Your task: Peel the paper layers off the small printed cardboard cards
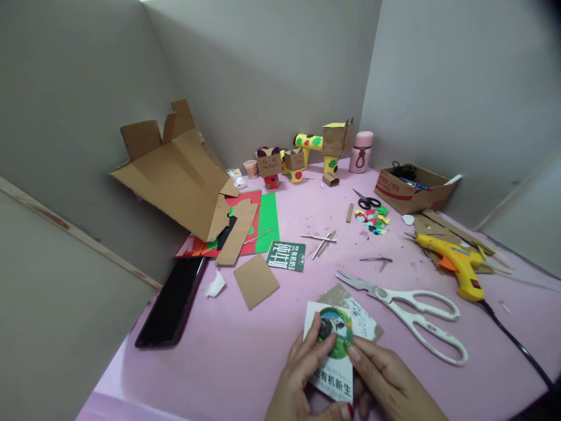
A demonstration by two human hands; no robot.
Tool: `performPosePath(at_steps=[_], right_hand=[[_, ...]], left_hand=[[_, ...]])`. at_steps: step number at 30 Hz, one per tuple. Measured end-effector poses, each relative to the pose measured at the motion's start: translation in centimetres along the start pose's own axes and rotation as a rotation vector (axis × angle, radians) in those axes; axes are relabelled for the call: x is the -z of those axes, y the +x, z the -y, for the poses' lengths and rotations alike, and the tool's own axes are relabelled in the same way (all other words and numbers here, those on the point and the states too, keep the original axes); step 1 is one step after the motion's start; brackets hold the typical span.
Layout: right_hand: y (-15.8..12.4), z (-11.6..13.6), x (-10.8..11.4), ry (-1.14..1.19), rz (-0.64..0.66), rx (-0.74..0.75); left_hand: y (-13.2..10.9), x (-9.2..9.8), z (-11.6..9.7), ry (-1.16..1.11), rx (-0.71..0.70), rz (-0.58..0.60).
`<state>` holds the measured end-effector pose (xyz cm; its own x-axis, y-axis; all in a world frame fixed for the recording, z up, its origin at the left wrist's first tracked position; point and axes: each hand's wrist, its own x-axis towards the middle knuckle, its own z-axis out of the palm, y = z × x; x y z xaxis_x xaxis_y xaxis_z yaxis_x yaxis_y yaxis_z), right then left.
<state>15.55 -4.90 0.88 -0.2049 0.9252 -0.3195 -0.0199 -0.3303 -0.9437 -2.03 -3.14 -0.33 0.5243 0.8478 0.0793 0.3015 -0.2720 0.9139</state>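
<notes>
Near the front edge of the table, both hands hold a white printed cardboard piece [332, 371] with a cow in a green circle and Chinese characters. My left hand [302, 374] lies across its left side, two fingers over the picture and the thumb at the lower edge. My right hand [385, 374] pinches its right edge between thumb and fingers; some of those fingers are hidden underneath. Just beyond, a worn cardboard piece [366, 316] with patchy white paper lies partly behind the card. White-handled scissors [407, 310] lie open to the right of it.
A yellow glue gun [456, 260] with a black cord lies at right. Ahead are a green printed card [287, 256], a brown cardboard square [256, 282] and black scissors [368, 202]. A phone [173, 304] and large cardboard box [175, 175] stand left; cardboard animals [335, 143] stand behind.
</notes>
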Motion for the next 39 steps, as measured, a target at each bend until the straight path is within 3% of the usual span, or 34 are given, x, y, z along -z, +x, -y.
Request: performPosePath(at_steps=[3,9,17,26,35,39], right_hand=[[-0.2,0.1,-0.2,0.006,-0.011,0.004],[-1.0,1.3,-1.4,0.106,-0.183,-0.113],[-0.8,0.7,-1.1,0.133,-0.167,-0.06],[-0.3,-0.3,-0.8,0.185,-0.084,-0.087],[0.1,-1.1,-0.6,0.255,-0.03,-0.072],[0.0,-1.3,-0.2,0.379,0.147,0.006]], left_hand=[[0.0,-0.4,0.1,-0.089,0.029,-0.019],[0.0,-0.8,-0.4,-0.103,0.088,-0.08],[0.2,-0.9,-0.9,-0.074,0.13,-0.109],[0.2,-0.8,-1.0,-0.02,0.114,-0.098],[-0.1,-2.0,0.2,0.283,-0.01,-0.115],[-0.3,-2.6,1.1,0.358,-0.038,-0.198]])
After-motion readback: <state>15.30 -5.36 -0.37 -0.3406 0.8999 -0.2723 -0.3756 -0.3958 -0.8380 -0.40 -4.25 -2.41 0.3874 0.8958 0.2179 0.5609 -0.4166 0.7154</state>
